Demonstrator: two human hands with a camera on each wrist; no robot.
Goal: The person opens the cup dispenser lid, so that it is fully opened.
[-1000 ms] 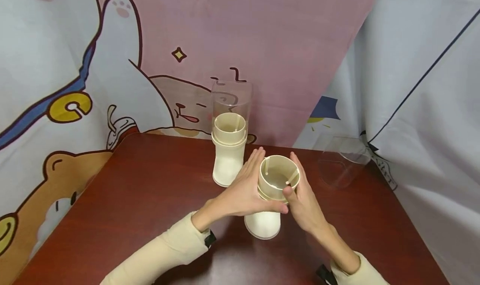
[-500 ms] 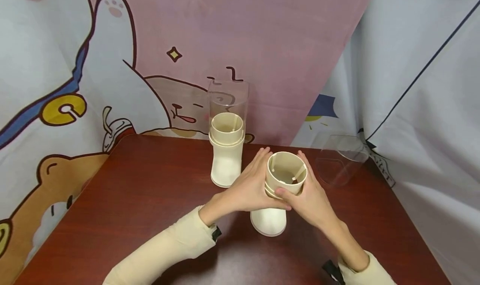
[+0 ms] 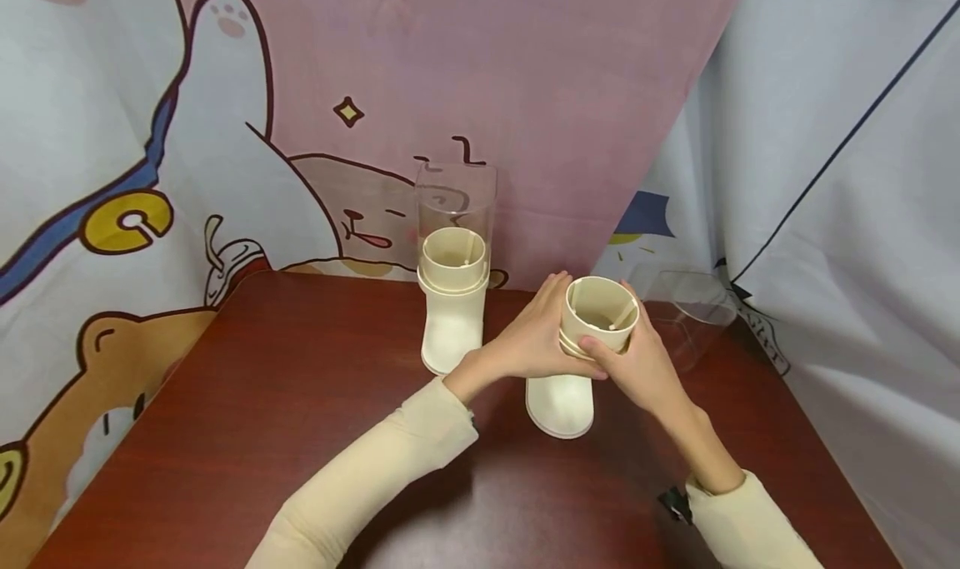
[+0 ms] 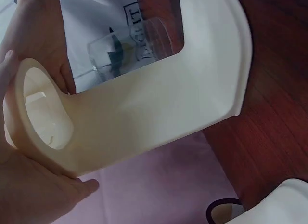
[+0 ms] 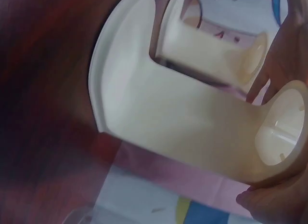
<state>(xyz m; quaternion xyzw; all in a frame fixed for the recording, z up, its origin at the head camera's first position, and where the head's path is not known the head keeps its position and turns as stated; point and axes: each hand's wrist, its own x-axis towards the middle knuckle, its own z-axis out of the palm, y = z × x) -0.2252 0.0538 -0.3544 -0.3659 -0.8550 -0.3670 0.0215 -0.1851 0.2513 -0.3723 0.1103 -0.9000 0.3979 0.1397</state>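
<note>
A cream plastic stand (image 3: 560,404) with a round collar on top and a flat foot below is held between both hands. My left hand (image 3: 538,334) grips the collar from the left, its thumb across the near side. From the right, my right hand (image 3: 647,365) grips the same collar, with its thumb on the front. In the left wrist view, the held stand (image 4: 139,113) shows a round opening under the collar. Behind and to the left is a matching stand (image 3: 453,327), upright on the table, with a clear container (image 3: 457,187) on top.
Another clear container (image 3: 686,306) is at the back right, partly behind the right hand. The dark red-brown table (image 3: 315,402) reaches back to a cartoon-printed cloth (image 3: 570,119), with white cloth (image 3: 840,244) along the right side.
Both hands have carried the held stand to the right and farther from the body. The other stand and the clear containers stay where they were.
</note>
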